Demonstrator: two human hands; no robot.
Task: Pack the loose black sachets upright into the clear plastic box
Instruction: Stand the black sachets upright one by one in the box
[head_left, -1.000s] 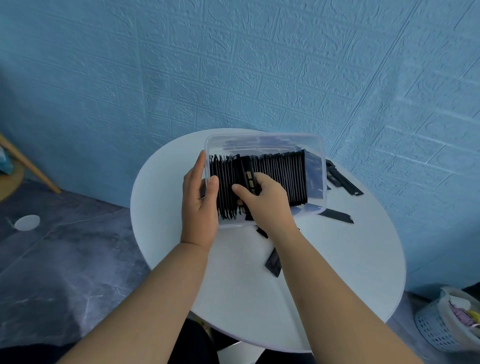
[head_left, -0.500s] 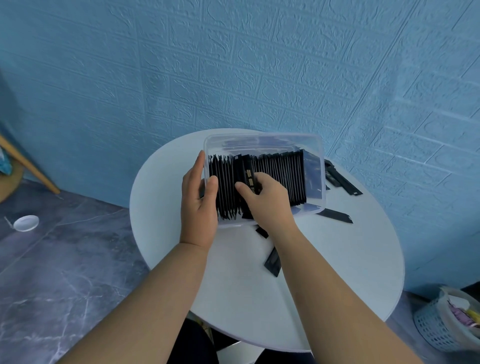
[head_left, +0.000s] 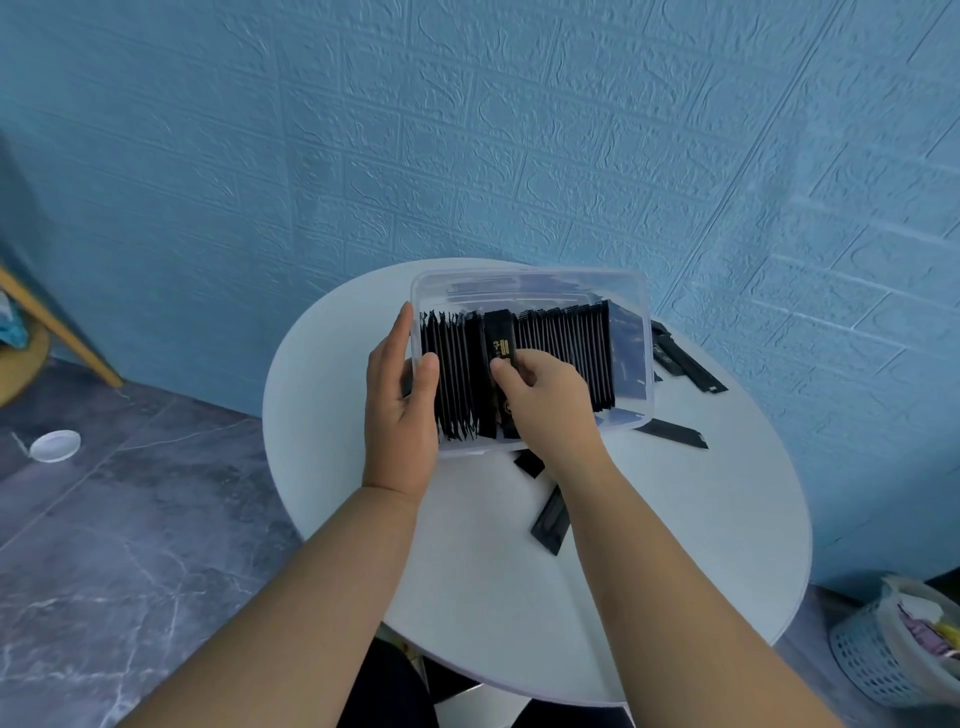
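Note:
The clear plastic box (head_left: 631, 291) sits on the round white table (head_left: 675, 545), holding a long row of black sachets (head_left: 566, 338) standing on edge. My left hand (head_left: 400, 410) grips the box's left wall, thumb inside against the sachets. My right hand (head_left: 545, 400) pinches one black sachet with gold print (head_left: 500, 340) that stands among the row, turned face-up. Loose black sachets lie on the table: one (head_left: 550, 525) beside my right forearm, one (head_left: 672, 434) at the box's front right corner, others (head_left: 685, 366) behind the box on the right.
A blue brick-patterned wall rises right behind the table. A pale mesh basket (head_left: 878, 654) with clutter stands on the floor at the lower right. A white round lid (head_left: 54, 446) lies on the grey floor at left, near a wooden leg (head_left: 62, 332).
My right hand has shifted slightly within the box, still on the gold-printed sachet. My left hand stays on the box's left wall.

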